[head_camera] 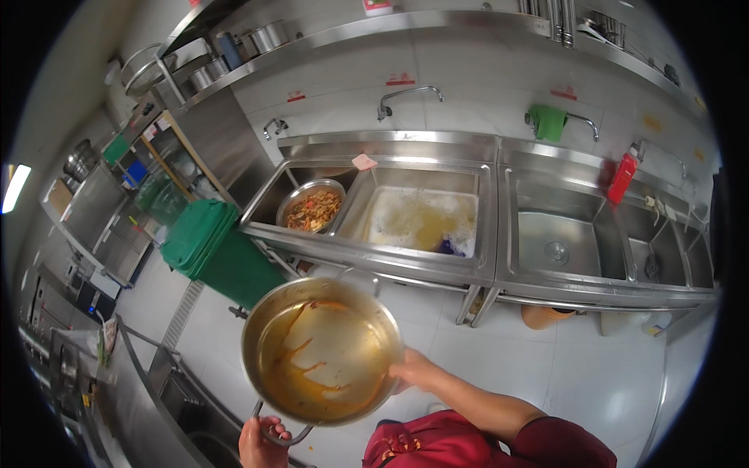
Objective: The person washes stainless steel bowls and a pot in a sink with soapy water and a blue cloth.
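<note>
A large round metal pot [325, 351] with brownish liquid and orange residue inside is held up in front of me, tilted so its inside shows. My left hand [264, 439] is closed around the loop handle at its lower left. At its right side, my right hand [412, 371] grips the wall or rim; part of that hand is hidden behind the pot. A second loop handle sticks out from the far side, free of either hand. Beyond the pot, a metal bowl [313, 205] of food scraps sits in the left sink basin, beside a basin of sudsy water [418, 216].
A green lidded wheeled bin [234, 251] stands left of the steel sink [404, 266]. A pink cloth [364, 162] lies on the sink ledge. A red bottle [623, 175] stands farther right. Behind my left hand is a steel counter [126, 398]; an orange bucket [544, 316] sits under the sink.
</note>
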